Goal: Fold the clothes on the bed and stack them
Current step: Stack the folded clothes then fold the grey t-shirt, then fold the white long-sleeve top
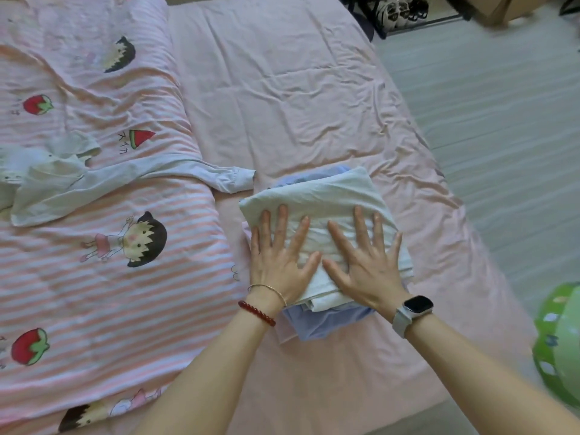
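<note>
Head view: both hands, left hand (279,259) and right hand (367,262), press the folded white garment (317,196).

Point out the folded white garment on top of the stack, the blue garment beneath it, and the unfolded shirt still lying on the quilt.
folded white garment (326,196), head view, bare upper half beyond the fingertips.
blue garment (326,323), head view, near edge showing below the white one.
unfolded shirt (62,186), head view, crumpled body left of the stack.

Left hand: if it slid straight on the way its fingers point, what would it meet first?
The left hand lies flat on the folded white garment, fingers pointing up-bed. Beyond that garment's far edge, probably only bare pink sheet; the unfolded shirt's sleeve lies just left.
</note>
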A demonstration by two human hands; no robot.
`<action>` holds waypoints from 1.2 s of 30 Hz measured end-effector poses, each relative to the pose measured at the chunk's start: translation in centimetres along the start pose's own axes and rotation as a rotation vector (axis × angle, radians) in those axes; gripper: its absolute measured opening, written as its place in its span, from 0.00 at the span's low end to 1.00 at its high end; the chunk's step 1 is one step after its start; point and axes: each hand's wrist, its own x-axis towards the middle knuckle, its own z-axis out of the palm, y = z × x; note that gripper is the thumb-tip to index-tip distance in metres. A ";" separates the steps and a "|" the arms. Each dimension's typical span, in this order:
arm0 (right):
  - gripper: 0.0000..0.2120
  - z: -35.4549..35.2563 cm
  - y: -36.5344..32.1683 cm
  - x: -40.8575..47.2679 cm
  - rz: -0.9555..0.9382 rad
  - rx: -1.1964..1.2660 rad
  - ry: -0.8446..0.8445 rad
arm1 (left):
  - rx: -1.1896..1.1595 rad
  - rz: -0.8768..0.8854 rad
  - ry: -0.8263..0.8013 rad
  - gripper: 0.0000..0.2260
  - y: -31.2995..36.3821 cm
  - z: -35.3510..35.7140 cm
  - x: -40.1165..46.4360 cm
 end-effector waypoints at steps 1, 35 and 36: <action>0.32 0.8 0.2 0.1 0.001 -0.003 -0.019 | 0.015 -0.007 -0.039 0.33 -0.4 0.6 -0.1; 0.20 9.0 -41.7 3.7 -0.513 0.157 -0.128 | -0.089 -0.811 -0.097 0.26 -43.0 -11.3 -17.5; 0.20 9.5 -43.7 5.3 -0.512 0.151 -0.099 | -0.076 -0.822 -0.117 0.28 -45.6 -11.5 -16.9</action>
